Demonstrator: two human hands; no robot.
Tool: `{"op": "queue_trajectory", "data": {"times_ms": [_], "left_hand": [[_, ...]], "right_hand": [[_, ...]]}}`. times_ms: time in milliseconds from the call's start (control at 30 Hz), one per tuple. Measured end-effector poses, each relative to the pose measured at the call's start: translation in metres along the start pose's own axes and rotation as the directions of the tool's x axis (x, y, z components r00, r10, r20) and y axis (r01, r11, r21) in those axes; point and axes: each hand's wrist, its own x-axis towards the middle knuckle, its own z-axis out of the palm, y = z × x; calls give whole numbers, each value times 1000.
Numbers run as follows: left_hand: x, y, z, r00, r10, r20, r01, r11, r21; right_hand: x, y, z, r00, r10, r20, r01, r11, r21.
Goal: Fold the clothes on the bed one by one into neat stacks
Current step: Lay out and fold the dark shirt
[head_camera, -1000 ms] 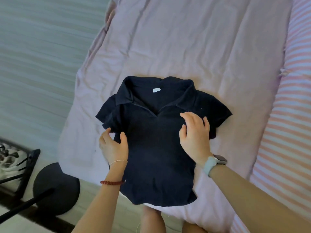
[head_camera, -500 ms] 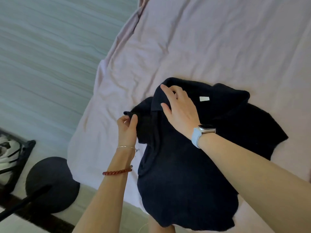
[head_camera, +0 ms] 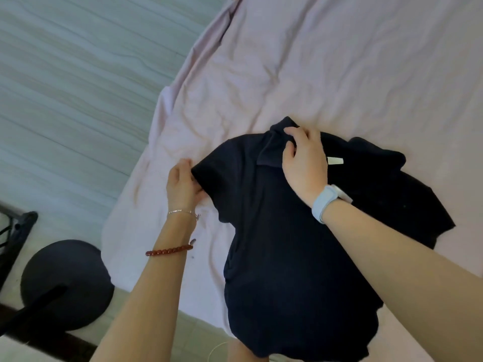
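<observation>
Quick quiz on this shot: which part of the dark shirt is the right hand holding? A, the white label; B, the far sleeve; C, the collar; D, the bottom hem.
C: the right hand pinches the collar of the dark shirt, while the white label lies uncovered beside it and the hem hangs off the bed edge.

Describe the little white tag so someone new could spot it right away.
Start at the pink bed sheet, then the dark navy polo shirt lying on it. Just inside its collar, beside the right hand, sits the white tag, the only pale patch on the shirt.
</observation>
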Motion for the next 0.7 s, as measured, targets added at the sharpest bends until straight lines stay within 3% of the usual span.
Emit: {"op": "queue_trajectory", "data": {"times_ms": [67,133,200,267,400,500,600,700], "left_hand": [[-12,-11,-6,993,-26,112,21,999,49],[-31,-28,-12,967,10,256,-48,988,144],[-49,-44,-16,937,42,346,-129,964,231],[-57,-53,-15,939,109,326,-218,922,320],[-57,-49,-8,914,338,225,-401,839,367],[-50,-46,-11,895,429,121,-432,766,476],[-45,-49,-22,931,366,-8,-301,778,552],[-54,-60,-36,979,203,-4,-181,880,438]], "right_hand": [[-20,-4,-1,981,-188,-37,185,980,-75],[-47,-5,-1,925,-378,-35,378,926,-17],[-80,-1,2,888,-458,38,457,889,34],[-112,9,6,892,-433,131,436,900,8],[-158,35,10,893,-283,348,380,890,-251],[-162,42,8,838,-209,504,389,876,-284],[-152,44,6,800,-163,577,355,905,-237],[-160,46,-5,847,-173,503,299,937,-180]]}}
